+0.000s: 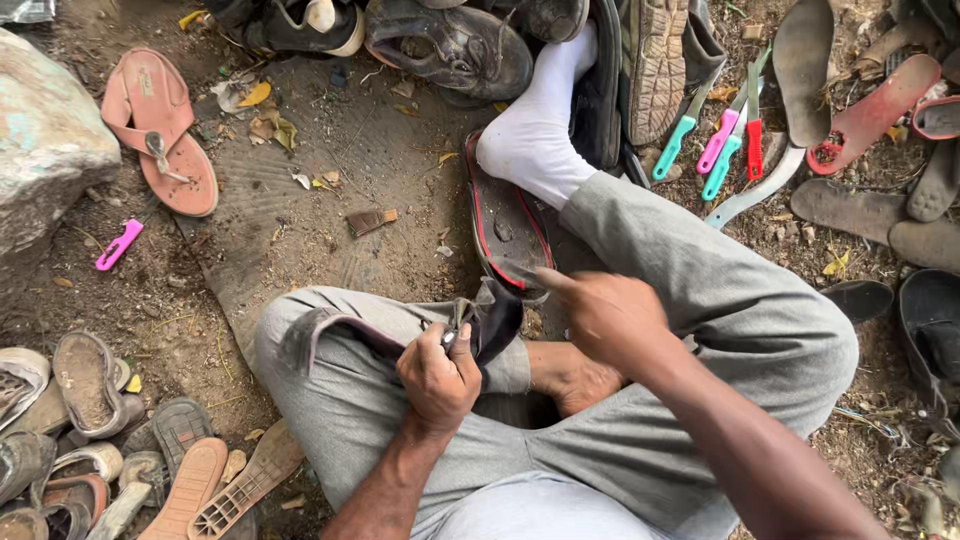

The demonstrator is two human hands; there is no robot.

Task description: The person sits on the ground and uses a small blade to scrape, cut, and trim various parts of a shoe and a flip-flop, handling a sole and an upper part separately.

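I sit cross-legged on the ground in grey trousers. My left hand (438, 375) is closed on a dark piece of shoe upper (497, 318) resting over my left knee, with a small pale object pinched at the thumb. My right hand (600, 312) hovers just right of that piece, forefinger stretched toward its edge; whether it holds anything I cannot tell. A black sandal sole with a red rim (505, 225) lies on the ground beyond my hands, beside my white-socked foot (535, 130).
Several knives with teal, pink and red handles (725, 140) lie upper right among loose soles. Worn shoes are piled along the top (450, 45) and lower left (90, 385). A pink sandal (160, 130), a pink handle (118, 245) and a large stone (45, 140) sit left.
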